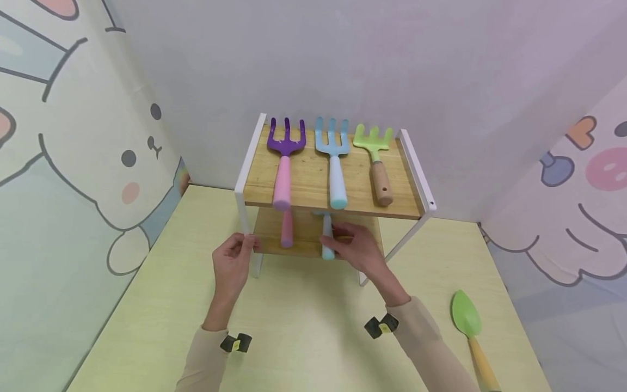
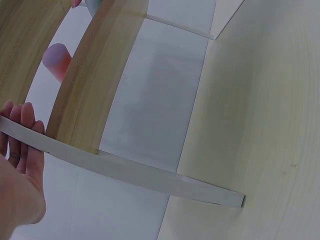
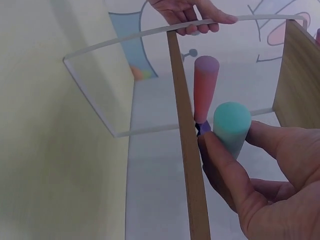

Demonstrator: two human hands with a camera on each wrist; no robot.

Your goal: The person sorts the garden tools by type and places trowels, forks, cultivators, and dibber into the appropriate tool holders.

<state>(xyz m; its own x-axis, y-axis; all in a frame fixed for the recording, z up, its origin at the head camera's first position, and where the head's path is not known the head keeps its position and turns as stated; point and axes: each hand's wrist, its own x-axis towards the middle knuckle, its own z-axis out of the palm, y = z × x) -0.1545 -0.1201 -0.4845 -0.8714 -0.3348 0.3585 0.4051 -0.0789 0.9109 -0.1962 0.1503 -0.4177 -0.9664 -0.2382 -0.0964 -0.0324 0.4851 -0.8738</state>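
My left hand (image 1: 234, 264) grips the white left upright (image 2: 125, 170) of a two-tier wooden rack (image 1: 308, 179), near its lower shelf. At that shelf my right hand (image 1: 360, 247) holds a garden tool's light-blue handle (image 1: 327, 237) between thumb and fingers; the handle has a mint-green end (image 3: 232, 116). The tool's head is mostly hidden under the upper shelf. To the left of it lies a pink handle (image 3: 206, 90) with a purple end, its head largely hidden too.
On the upper shelf lie a purple hand fork (image 1: 286, 147) with pink handle, a light-blue hand fork (image 1: 337, 179) and a green hand fork (image 1: 372, 142) with wooden handle. A green trowel (image 1: 466, 313) rests on the table at right. Cartoon-printed walls surround the table.
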